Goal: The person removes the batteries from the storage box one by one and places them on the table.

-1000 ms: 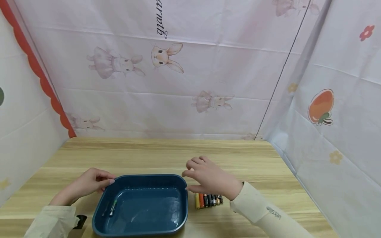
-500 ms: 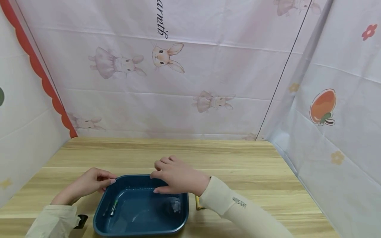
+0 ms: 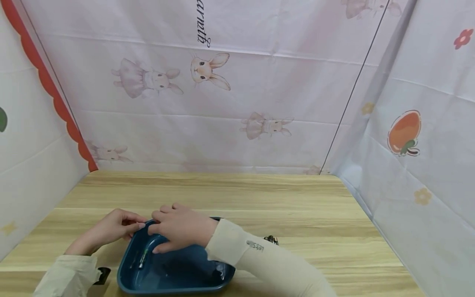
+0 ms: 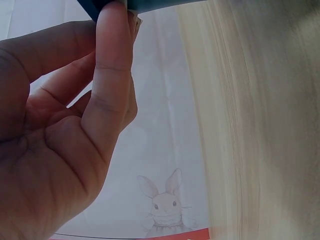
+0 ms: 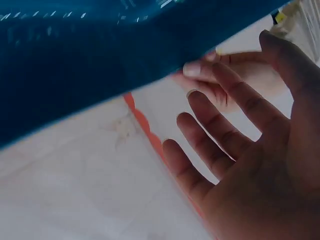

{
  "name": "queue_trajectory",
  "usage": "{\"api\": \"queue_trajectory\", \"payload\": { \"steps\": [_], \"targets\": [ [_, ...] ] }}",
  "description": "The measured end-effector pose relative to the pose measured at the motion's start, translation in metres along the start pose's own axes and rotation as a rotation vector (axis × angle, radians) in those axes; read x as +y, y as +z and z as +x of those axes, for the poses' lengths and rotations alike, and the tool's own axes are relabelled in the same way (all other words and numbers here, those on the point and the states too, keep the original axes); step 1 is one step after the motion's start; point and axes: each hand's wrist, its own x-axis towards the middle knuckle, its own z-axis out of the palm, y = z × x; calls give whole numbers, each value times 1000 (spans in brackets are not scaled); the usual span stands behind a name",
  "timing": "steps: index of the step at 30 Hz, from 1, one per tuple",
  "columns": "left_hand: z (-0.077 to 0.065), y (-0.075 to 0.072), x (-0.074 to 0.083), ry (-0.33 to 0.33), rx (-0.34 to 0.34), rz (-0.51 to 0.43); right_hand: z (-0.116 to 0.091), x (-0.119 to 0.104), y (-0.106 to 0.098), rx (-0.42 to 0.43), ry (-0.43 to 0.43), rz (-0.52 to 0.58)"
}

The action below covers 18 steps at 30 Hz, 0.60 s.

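A dark blue rectangular tray [image 3: 167,277] stands at the front of the wooden table. My left hand [image 3: 115,229] pinches its far left corner between thumb and fingers; the left wrist view shows the thumb and fingertips meeting on the blue rim [image 4: 150,5]. Inside the tray, along its left side, lies a small green and silver battery [image 3: 143,259]. Over the far part of the tray is my right hand [image 3: 182,229], palm down, its fingers spread and loosely bent. In the right wrist view the right palm [image 5: 245,185] holds nothing.
Right of the tray, batteries [image 3: 271,239] peek out from behind the right sleeve [image 3: 259,255], which hides most of their row. A black strap piece [image 3: 102,276] shows at the left cuff. Printed cloth walls [image 3: 222,144] border the table [image 3: 297,206] at the back and sides.
My right hand has moved left, from beside the tray's right rim across to near its far left corner. The sleeve now covers most of the battery row. My left hand has stayed on the corner.
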Motion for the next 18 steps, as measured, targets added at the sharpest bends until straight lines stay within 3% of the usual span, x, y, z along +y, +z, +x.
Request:
{"api": "queue_trajectory", "payload": {
  "steps": [8, 18],
  "targets": [
    [0, -2, -1, 38, -30, -41, 31, -16, 12, -92, 10, 100],
    [-1, -2, 0, 48, -26, -47, 47, -30, 26, -102, 134, 18]
  ]
}}
